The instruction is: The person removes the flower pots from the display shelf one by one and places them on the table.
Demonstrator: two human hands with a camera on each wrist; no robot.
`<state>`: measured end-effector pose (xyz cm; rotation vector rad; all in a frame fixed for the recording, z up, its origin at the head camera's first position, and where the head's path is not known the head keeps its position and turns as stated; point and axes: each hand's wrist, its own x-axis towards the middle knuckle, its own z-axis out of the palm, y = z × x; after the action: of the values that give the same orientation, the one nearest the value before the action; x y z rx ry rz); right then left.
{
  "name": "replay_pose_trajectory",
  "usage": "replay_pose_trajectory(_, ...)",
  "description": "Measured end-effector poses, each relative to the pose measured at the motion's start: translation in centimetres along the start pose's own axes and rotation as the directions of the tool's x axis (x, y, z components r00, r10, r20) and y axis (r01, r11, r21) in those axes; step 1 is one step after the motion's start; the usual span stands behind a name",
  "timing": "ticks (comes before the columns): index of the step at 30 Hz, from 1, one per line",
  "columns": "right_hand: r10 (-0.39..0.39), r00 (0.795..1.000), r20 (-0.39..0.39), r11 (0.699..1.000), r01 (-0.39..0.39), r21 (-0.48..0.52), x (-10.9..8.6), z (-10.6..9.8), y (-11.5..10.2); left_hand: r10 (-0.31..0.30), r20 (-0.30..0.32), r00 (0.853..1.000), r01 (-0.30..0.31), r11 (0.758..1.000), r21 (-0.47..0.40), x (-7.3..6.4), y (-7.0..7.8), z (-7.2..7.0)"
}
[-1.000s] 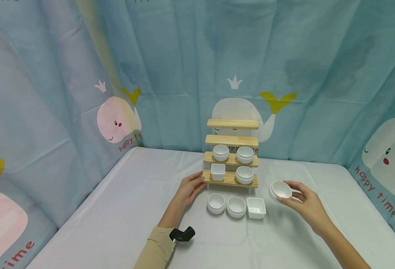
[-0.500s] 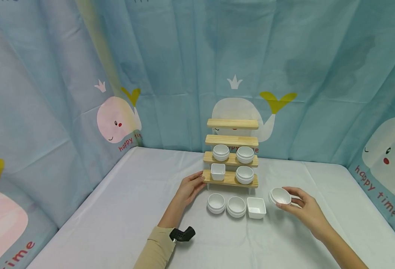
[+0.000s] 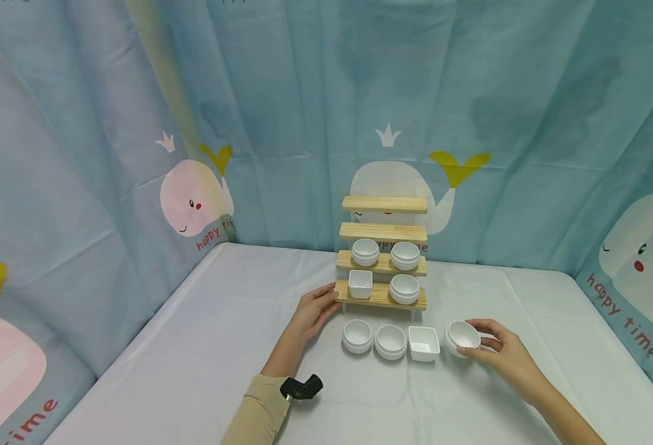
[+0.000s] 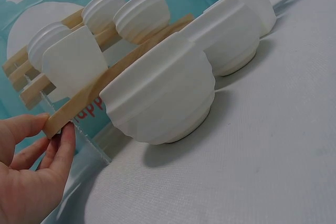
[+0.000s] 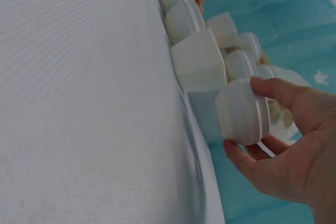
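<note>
My left hand (image 3: 310, 314) pinches the left end of the lowest board of a tiered wooden display stand (image 3: 381, 295). In the left wrist view the thumb lies on top of the board and the fingers are under it. My right hand (image 3: 506, 353) holds a round white bowl (image 3: 462, 337) by its side, thumb and fingers spread around it. This bowl is just right of a square white bowl (image 3: 423, 345), close over the tablecloth. Two more round bowls, a left one (image 3: 357, 337) and a middle one (image 3: 391, 342), stand left of the square bowl, in front of the stand.
On the lowest board stand a small square bowl (image 3: 360, 285) and a round bowl (image 3: 404, 289). The board above carries two round bowls. A white cloth (image 3: 193, 358) covers the table, and a blue whale-print curtain (image 3: 304, 111) hangs behind and at the sides.
My right hand has brought the round bowl down towards the table and nearer, level with the row of bowls. The left hand has stayed at the stand.
</note>
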<state>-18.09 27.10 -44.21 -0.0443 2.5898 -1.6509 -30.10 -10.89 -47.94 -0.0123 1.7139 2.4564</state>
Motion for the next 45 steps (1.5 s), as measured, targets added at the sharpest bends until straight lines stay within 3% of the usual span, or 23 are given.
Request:
replay_pose_trajectory(23,0.006,0.998,0.064,1.0,-0.007,0.016,0.1,0.6,1.2,0.002,-0.004,1.0,-0.002,1.0,-0.003,-0.1,0.0,0.0)
replay_pose_trajectory(45,-0.008,0.998,0.062,0.999,0.01,-0.03,0.3,0.9,1.6,-0.002,0.007,1.0,0.002,1.0,0.007,0.0,0.0,-0.2)
